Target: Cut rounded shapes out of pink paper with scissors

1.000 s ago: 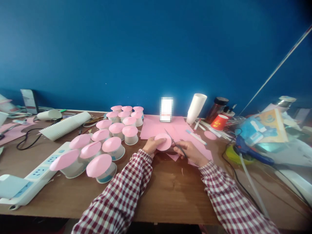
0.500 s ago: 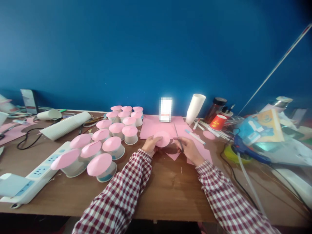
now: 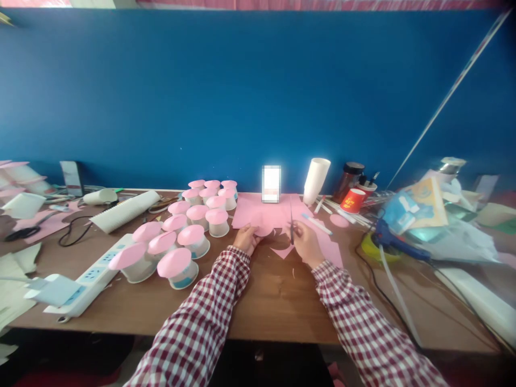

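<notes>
My left hand [image 3: 246, 239] is closed on the edge of a round pink paper disc [image 3: 265, 224], held just above the table. My right hand [image 3: 307, 243] grips a pair of scissors [image 3: 292, 228], blades pointing away from me, just right of the disc. A pink scrap with a pointed corner [image 3: 283, 252] lies below the hands. Behind them a larger pink sheet [image 3: 246, 209] lies flat, with a bright phone [image 3: 271, 184] standing on it. Left of my hands, several paper cups [image 3: 220, 229] stand upside down, each topped with a pink paper disc [image 3: 174, 262].
A power strip [image 3: 91, 277] with a plugged-in adapter lies at the left. Stacked white cups lie [image 3: 126, 210] and stand [image 3: 317, 180] on the table. To the right are a red cup [image 3: 352, 201], markers [image 3: 318, 223], a blue glue gun [image 3: 397, 242], cords and plastic bags [image 3: 463, 244].
The camera view has shifted, showing more above the wall and more at the left. My left hand still holds the disc; the scissors in my right hand now point more straight ahead.
</notes>
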`<state>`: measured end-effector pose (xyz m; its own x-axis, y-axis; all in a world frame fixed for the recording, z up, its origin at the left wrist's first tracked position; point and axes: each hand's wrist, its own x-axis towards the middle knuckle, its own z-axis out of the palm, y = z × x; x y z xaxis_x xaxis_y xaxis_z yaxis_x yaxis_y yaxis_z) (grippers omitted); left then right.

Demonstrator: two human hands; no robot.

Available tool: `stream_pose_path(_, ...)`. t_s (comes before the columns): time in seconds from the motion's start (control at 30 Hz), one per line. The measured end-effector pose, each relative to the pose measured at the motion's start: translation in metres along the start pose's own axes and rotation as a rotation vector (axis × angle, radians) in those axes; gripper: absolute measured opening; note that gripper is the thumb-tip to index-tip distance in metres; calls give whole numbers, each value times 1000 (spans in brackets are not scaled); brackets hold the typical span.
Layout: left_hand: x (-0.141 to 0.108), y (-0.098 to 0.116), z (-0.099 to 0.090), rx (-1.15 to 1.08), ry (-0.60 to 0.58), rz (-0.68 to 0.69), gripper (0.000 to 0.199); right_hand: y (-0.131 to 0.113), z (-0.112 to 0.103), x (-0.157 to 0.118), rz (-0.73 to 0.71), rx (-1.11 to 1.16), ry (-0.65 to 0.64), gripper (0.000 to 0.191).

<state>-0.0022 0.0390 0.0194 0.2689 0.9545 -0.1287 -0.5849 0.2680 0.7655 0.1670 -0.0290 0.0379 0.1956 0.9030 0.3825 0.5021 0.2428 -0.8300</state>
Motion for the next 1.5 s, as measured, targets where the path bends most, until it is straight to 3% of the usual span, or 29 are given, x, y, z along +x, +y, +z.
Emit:
stream_pose_path(0.23,1,0,2,32,40,38,19,-10,3,-11,-98,-308,14,36)
stream_pose_path(0.6,-4,-5,0,18,105,130,15,-22,22,-37,-182,-383,-124,36)
stream_pose_path(0.77,-3,-7,-1,61,141,168,31,-17,19,-36,-142,-399,-94,34)
stream_pose_path(1.13,-4,-23,-11,188,78,283,30,-8,20,-39,-135,-420,-45,32)
stream_pose_path(1.3,-16,-10,-18,521,169,304,30,-7,19,-42,-137,-454,-38,33)
stream_pose_path(1.5,-50,25,-26,1430,204,487,45,-6,20,-43,-134,-435,-61,32)
